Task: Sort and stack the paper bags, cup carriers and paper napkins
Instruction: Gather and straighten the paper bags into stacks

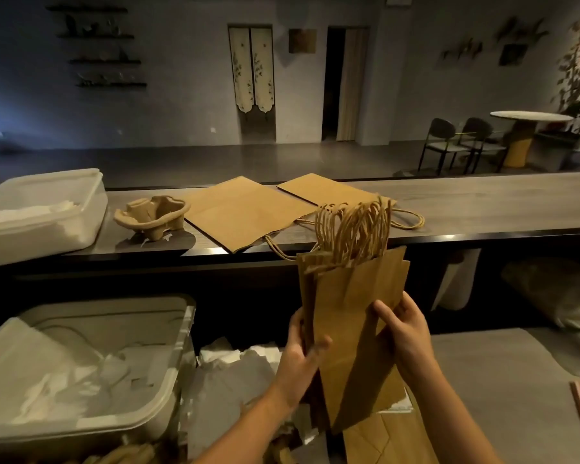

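A bundle of paper bags point(352, 296) is held upright, handles point(355, 229) towards twelve o'clock. Its eight o'clock edge is gripped by the left hand point(302, 360), its four o'clock edge pinched by the right hand point(404, 333); flat bags point(245, 212) are seen beyond.

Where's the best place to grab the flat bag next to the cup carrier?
Take the flat bag by its rope handles, coming from the near side. It lies flush on the counter, but the handles poke past the near edge, easy to pinch.

Brown paper bag bundle point(352, 316) upright, handles up; cup carrier point(151, 216) on counter.
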The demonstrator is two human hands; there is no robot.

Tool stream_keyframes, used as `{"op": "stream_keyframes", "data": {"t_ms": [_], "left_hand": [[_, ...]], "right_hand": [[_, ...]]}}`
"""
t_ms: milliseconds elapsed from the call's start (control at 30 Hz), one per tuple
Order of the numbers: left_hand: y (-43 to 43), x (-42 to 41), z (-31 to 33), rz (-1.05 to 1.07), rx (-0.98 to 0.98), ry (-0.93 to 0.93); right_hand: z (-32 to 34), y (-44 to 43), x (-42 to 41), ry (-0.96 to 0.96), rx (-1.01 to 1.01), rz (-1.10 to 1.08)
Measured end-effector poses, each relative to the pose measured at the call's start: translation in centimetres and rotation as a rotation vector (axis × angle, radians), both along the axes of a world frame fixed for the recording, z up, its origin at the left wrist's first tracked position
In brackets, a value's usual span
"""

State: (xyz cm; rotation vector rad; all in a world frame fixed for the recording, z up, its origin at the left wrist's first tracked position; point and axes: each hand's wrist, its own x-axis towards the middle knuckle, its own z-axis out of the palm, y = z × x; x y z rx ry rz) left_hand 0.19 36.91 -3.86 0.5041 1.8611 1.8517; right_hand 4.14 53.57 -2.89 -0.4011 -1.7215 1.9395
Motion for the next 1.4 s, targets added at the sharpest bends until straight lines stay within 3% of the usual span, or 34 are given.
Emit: {"op": "stream_keyframes", "data": {"t_ms": [100, 300, 500, 633, 800, 967, 1067, 1233, 1400], "left_hand": [[0.8, -0.2, -1.9, 0.063, -0.357, 0.052], [1.2, -0.2, -5.2, 0.036, -0.549, 0.048], [0.5, -1.3, -4.7, 0.091, -0.247, -0.115], [0.0, -1.8, -4.2, 0.073, -0.012, -0.043], [0.4, -1.1, -3.3, 0.04, -0.006, 0.018], [0.3, -1.4, -3.1, 0.014, -0.117, 0.035], [0.6, -1.3, -2.6, 0.058, -0.042, 0.007], [0.5, -1.2, -0.6, 0.016, 0.14, -0.127], [-0.3, -1.6, 5.6, -0.16, 0.124, -0.018]], "right_hand": [[-1.9, -0.1, 0.7, -0.018, 0.011, 0.003], [-4.8, -0.3, 1.8, -0.148, -0.02, 0.11], [-4.8, 0.0, 1.5, -0.152, 0.061, 0.162], [-4.9, -0.4, 1.9, -0.167, 0.04, 0.195], [-5.6, -1.0, 2.3, -0.209, 0.048, 0.195], [-5.3, -0.5, 2.8, -0.259, -0.018, 0.256], [-4.7, -0.1, 2.8, -0.241, 0.063, 0.205], [0.0, -0.1, 2.5, -0.144, 0.199, 0.144], [6.0, 0.5, 2.7, -0.023, 0.293, 0.088]]}}
